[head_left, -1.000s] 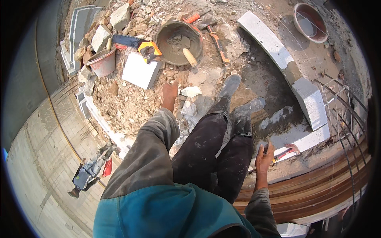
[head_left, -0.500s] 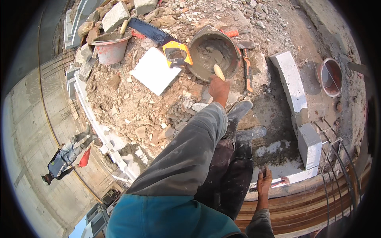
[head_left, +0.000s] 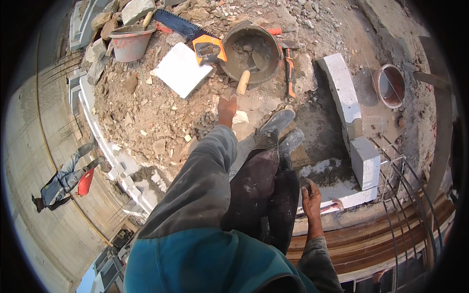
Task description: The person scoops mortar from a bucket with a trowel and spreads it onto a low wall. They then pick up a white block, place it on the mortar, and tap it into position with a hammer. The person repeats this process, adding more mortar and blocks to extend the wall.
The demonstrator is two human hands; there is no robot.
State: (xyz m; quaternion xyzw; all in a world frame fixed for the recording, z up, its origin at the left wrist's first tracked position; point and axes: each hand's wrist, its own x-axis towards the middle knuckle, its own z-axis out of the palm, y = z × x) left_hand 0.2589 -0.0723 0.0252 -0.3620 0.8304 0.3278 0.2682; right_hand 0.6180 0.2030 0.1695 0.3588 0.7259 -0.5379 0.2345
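Observation:
My left hand [head_left: 226, 110] is just below the wooden handle of a trowel [head_left: 243, 82], apart from it and a little blurred; it looks empty, with fingers partly extended. The trowel's blade rests in grey mortar inside a round dark bucket [head_left: 279, 68], its handle leaning over the near rim. My right hand [head_left: 311, 198] hangs palm up beside my dark trousers, fingers loosely bent and apart, holding nothing. Below it runs a low course of white blocks [head_left: 359, 196]. Left of the bucket lie a white block [head_left: 181, 70] and a handsaw with an orange-yellow handle [head_left: 209, 49].
A hammer [head_left: 290, 73] lies right of the mortar bucket. A reddish-white bucket [head_left: 131, 45] stands on rubble at upper left, another bucket [head_left: 391, 85] at right beyond white blocks [head_left: 340, 85]. Bent steel bars [head_left: 405, 180] rise near wooden planks [head_left: 361, 249]. A person [head_left: 61, 183] with a red object is below left.
My left hand has come off the trowel handle and drawn back to the left; the trowel stays in the bucket. The whole view has shifted. My right hand keeps nearly the same pose.

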